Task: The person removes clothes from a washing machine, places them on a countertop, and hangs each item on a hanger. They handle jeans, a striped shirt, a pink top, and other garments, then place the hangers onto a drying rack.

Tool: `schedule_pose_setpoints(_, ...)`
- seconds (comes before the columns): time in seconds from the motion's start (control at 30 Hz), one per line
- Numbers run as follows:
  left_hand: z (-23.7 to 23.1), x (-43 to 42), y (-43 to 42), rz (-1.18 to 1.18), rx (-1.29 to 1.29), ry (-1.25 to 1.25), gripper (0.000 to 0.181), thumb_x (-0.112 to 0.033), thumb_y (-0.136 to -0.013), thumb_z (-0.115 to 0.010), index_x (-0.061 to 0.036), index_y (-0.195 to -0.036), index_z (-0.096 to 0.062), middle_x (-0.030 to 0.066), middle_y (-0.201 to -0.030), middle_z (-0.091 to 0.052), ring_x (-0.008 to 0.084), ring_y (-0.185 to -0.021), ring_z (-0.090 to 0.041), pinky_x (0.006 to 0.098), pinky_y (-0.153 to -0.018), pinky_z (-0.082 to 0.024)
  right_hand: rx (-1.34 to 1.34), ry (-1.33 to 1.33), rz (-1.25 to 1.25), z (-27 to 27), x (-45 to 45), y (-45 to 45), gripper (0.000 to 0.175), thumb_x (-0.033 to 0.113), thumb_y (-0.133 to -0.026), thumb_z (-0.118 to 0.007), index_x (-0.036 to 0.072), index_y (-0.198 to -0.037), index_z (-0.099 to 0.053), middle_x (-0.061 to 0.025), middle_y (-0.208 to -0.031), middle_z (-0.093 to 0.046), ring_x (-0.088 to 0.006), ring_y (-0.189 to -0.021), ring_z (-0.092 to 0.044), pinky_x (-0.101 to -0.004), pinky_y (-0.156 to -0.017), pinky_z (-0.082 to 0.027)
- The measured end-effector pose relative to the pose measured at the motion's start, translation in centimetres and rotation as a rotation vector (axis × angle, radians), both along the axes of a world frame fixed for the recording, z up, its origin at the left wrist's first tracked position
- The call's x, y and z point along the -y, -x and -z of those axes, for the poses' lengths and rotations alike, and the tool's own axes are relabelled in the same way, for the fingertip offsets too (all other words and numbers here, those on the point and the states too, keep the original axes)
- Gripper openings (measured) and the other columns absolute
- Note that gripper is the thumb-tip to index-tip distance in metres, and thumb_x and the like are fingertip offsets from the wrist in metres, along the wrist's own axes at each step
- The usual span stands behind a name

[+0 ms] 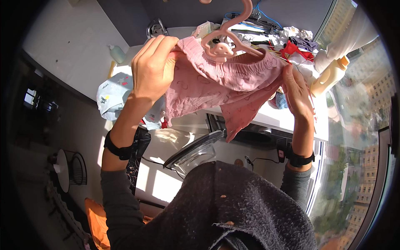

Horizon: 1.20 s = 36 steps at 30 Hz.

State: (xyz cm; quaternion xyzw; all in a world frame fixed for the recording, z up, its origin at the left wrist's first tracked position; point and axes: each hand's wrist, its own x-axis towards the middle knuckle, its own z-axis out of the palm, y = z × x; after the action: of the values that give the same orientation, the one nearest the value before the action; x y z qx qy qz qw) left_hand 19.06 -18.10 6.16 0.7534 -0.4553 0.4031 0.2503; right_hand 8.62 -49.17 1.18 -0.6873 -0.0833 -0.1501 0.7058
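A pair of pink shorts [200,90] with an elastic waistband hangs spread out in front of me, over the white counter. My left hand [154,67] grips the waistband's left end, fingers curled over it. At the right end, my right hand [297,90] holds the cloth with its thumb in front; its other fingers are partly hidden. A pink plastic hanger [240,18] with a molded animal face stands in the waist opening, its hook rising past the top of the view. The lower parts of its arms are hidden inside the cloth.
Clothes and hangers are heaped on the white counter [278,120] behind the shorts. A cream bottle [329,76] stands by the window at right. Light blue printed cloth [115,93] and a pale green pump bottle [117,53] are at left. Below is a washing machine's open round door [197,150].
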Motion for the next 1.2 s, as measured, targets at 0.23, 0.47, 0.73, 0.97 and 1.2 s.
schedule_pose_setpoints(0.23, 0.5, -0.2, -0.5, -0.062, 0.012, -0.043, 0.019, -0.001, -0.075, -0.067, -0.0052, -0.092, -0.060, 0.0073, -0.079, -0.058, 0.0285, -0.074, -0.059, 0.0380, -0.064, -0.049, -0.022, 0.148, 0.097, -0.6, -0.3, 0.5, 0.019, 0.008, -0.084, -0.075, -0.002, -0.099, -0.073, -0.0049, -0.084, -0.071, -0.0094, -0.079, -0.062, -0.0259, -0.070, -0.049)
schedule_pose_setpoints(0.47, 1.6, 2.4, -0.1, 0.081, -0.021, -0.085, 0.020, -0.002, -0.077, -0.068, -0.0043, -0.096, -0.064, 0.0082, -0.083, -0.062, 0.0284, -0.077, -0.061, 0.0366, -0.066, -0.050, 0.145, 0.587, 0.174, -2.5, -3.3, 0.9, 0.018, -0.002, -0.076, -0.064, -0.005, -0.093, -0.058, -0.0129, -0.078, -0.064, -0.0178, -0.075, -0.064, -0.0295, -0.067, -0.050)
schedule_pose_setpoints(0.73, 0.6, -0.4, -4.3, 0.225, -0.731, 0.265, 0.014, -0.007, -0.094, -0.060, 0.0012, -0.098, -0.071, 0.0022, -0.084, -0.068, 0.0095, -0.076, -0.059, 0.0261, -0.070, -0.047, -0.106, 0.606, 0.212, -2.7, 0.0, 2.3, 0.015, 0.003, -0.085, -0.065, -0.005, -0.097, -0.062, -0.0074, -0.080, -0.065, -0.0114, -0.074, -0.057, -0.0279, -0.069, -0.047)
schedule_pose_setpoints(0.97, 2.0, 0.2, -5.9, 0.379, -0.949, 0.243, 0.015, -0.003, -0.092, -0.060, 0.0024, -0.103, -0.069, 0.0022, -0.091, -0.067, 0.0089, -0.088, -0.059, 0.0241, -0.081, -0.046, -0.096, 0.606, 0.293, -2.4, 0.7, 2.3, 0.015, 0.003, -0.086, -0.064, -0.004, -0.098, -0.064, -0.0059, -0.081, -0.065, -0.0095, -0.075, -0.056, -0.0270, -0.070, -0.047)
schedule_pose_setpoints(1.2, 1.3, 2.2, -3.8, 0.548, -1.022, 0.187, 0.023, 0.000, -0.089, -0.059, 0.0022, -0.111, -0.066, 0.0068, -0.104, -0.068, 0.0128, -0.095, -0.060, 0.0277, -0.089, -0.046, -0.175, 0.378, 0.109, -2.5, 1.0, 1.7, 0.018, 0.007, -0.090, -0.066, -0.006, -0.103, -0.065, -0.0041, -0.086, -0.067, -0.0084, -0.080, -0.058, -0.0259, -0.071, -0.048)
